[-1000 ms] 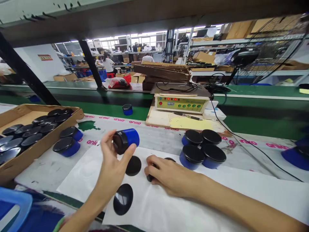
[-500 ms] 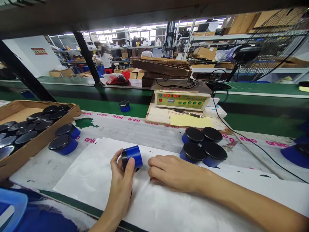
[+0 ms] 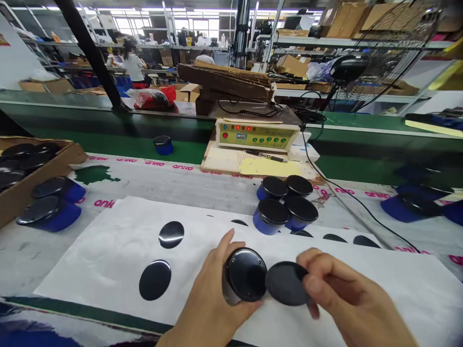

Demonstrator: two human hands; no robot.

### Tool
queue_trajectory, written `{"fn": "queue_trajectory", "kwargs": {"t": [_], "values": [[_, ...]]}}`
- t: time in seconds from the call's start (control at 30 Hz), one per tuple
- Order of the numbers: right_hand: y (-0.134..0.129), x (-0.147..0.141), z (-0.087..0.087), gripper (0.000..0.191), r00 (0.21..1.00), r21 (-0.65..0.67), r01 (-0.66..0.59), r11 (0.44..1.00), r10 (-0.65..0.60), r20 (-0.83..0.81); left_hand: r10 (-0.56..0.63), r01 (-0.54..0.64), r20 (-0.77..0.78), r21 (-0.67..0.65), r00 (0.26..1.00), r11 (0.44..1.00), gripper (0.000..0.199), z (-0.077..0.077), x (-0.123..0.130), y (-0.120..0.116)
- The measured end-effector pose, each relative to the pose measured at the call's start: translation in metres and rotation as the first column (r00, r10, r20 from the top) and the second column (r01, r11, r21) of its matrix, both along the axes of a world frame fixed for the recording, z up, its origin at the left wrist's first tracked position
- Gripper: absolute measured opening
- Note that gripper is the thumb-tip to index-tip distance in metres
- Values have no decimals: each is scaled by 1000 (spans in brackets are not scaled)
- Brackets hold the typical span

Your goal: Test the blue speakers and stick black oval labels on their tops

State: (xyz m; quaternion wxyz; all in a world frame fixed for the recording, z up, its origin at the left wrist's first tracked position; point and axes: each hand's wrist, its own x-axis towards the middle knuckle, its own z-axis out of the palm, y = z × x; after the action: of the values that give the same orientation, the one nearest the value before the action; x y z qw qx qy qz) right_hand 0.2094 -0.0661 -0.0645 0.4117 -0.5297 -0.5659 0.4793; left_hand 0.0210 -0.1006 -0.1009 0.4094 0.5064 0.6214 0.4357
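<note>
My left hand (image 3: 213, 294) is wrapped round a blue cylindrical container (image 3: 247, 274), its black round end tilted up toward me. Between the fingers and thumb of my right hand (image 3: 336, 284) is a thin black disc (image 3: 287, 283), held by its right edge. Its left edge is right beside the container's black end; whether they touch I cannot tell. Two more discs, an upper black disc (image 3: 171, 234) and a lower black disc (image 3: 155, 280), lie on a white sheet (image 3: 108, 260) left of my hands. Several others, such as this disc (image 3: 366, 241), show along its far edge.
Several blue containers with black tops (image 3: 271, 214) stand grouped beyond my hands. Two more (image 3: 50, 212) are beside a cardboard tray (image 3: 72, 164) at left. A control box (image 3: 256, 135) with lit indicators sits behind, and a black cable (image 3: 340, 188) crosses the right side.
My left hand has turned the container so its black end faces me. My right hand has lifted a black disc beside it. The view has shifted right, and two discs on the sheet are now uncovered.
</note>
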Motion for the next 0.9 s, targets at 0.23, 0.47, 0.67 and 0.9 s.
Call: {"fn": "queue_trajectory", "kwargs": {"t": [0.23,0.47,0.67,0.9], "values": [[-2,-28,-28,32,988,-74,-5,997,-6,-154,-16,17,57,-8,998,1000,94,-2,1,3],[-2,-39,-33,31,990,-73,-17,997,7,-140,-44,44,57,9,997,999,94,-4,0,2],[-3,-41,-35,29,997,-21,3,1000,-5,-83,-55,54,25,53,998,997,90,-7,0,2],[-3,-47,-27,29,997,76,18,997,-24,77,-44,44,0,83,999,996,84,-8,1,2]]}}
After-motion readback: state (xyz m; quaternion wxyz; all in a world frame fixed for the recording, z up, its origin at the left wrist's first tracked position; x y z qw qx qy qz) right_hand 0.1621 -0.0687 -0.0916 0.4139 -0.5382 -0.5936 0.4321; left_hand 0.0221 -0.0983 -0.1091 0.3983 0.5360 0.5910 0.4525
